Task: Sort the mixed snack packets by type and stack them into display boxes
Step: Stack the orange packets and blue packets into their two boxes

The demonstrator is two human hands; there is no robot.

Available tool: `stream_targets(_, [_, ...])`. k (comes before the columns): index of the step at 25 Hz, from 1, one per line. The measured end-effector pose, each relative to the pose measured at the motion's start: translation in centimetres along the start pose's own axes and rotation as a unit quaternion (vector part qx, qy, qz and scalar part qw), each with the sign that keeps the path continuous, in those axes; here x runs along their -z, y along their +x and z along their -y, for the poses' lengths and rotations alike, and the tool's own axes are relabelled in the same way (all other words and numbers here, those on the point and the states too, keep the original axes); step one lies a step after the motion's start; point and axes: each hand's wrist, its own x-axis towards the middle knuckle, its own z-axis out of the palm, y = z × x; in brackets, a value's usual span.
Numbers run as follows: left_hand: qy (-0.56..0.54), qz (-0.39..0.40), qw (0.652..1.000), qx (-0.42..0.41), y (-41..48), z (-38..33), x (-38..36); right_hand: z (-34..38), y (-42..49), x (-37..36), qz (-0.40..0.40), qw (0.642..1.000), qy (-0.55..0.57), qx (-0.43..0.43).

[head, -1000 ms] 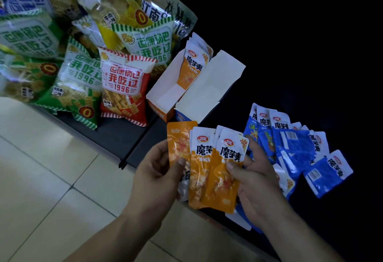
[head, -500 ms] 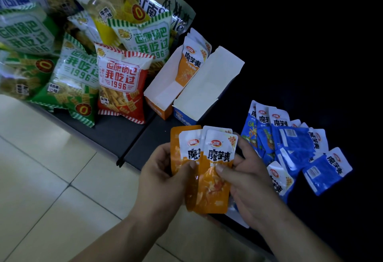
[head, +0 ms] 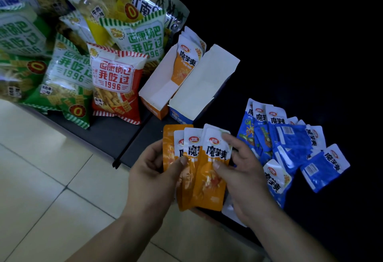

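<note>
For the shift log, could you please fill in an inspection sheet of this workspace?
Surface: dark shelf, edge above pale floor tiles.
Job's things: orange packets fanned in both hands; more stand in orange box; blue box empty; blue packets loose.
Clutter: big snack bags piled left.
Grippers: left hand and right hand grip the fan.
Cables: nothing seen.
Surroundings: dark.
</note>
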Motion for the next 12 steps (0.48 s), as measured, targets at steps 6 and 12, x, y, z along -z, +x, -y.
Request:
stream_targets(6, [-0.006,0.004,1.000,0.003,0.2,-0.3,0.2,-0.2,0.7,1.6,-0.042,0.999,0.033,-0.004])
stream_targets(12, [0.005,0.015,1.000,0.011,-0.2,0.3,-0.5,0.3,0.5,1.0,-0.047,0.999,0.000,0.014])
